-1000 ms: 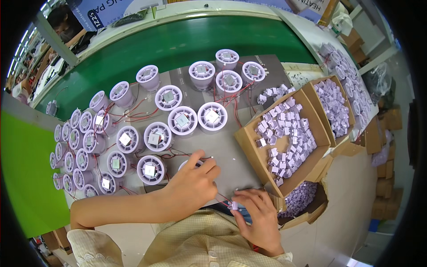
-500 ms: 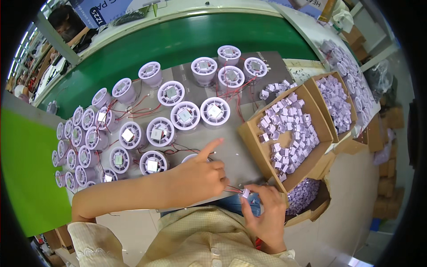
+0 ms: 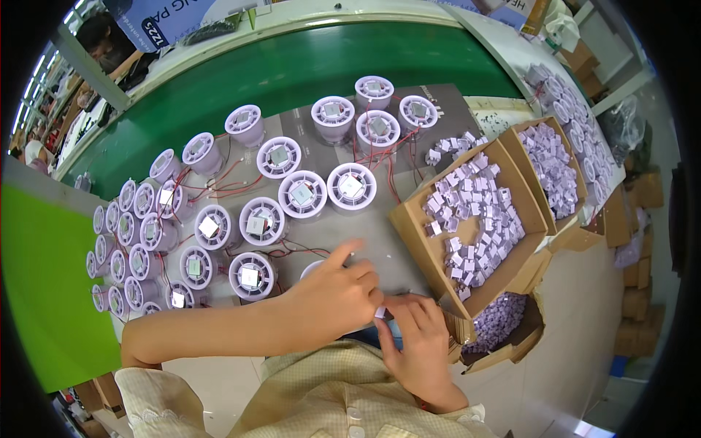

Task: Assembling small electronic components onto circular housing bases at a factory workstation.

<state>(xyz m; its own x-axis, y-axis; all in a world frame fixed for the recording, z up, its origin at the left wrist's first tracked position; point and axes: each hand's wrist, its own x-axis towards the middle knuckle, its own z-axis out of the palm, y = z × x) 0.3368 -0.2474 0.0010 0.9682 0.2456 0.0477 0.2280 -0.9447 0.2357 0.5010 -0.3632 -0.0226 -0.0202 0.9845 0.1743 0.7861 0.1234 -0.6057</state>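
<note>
My right hand (image 3: 418, 332) pinches a small lavender plastic clip (image 3: 380, 312) between thumb and fingers, close to the table's front edge. Touching it or almost so is my left hand (image 3: 336, 292), its index finger stretched forward and the other fingers curled. Thin wires ran from this curled hand to the clip a moment ago; now the fingers mostly hide them. Just beyond my left hand, a lavender round cup-shaped housing (image 3: 312, 269) is largely covered by it. Another housing (image 3: 252, 276), with a square silvery plate in its spoked top, stands left of it.
Many similar housings (image 3: 303, 194) with red and black wires cover the grey tabletop. At the right, a cardboard box (image 3: 416, 255) holds lavender clips, with a second box (image 3: 582, 182) behind and another carton (image 3: 522, 349) below. A green belt (image 3: 292, 77) runs along the back.
My right hand has moved left with the clip and met my left hand. The wire stretch between the hands is now hidden. My left index finger has shifted slightly down and left.
</note>
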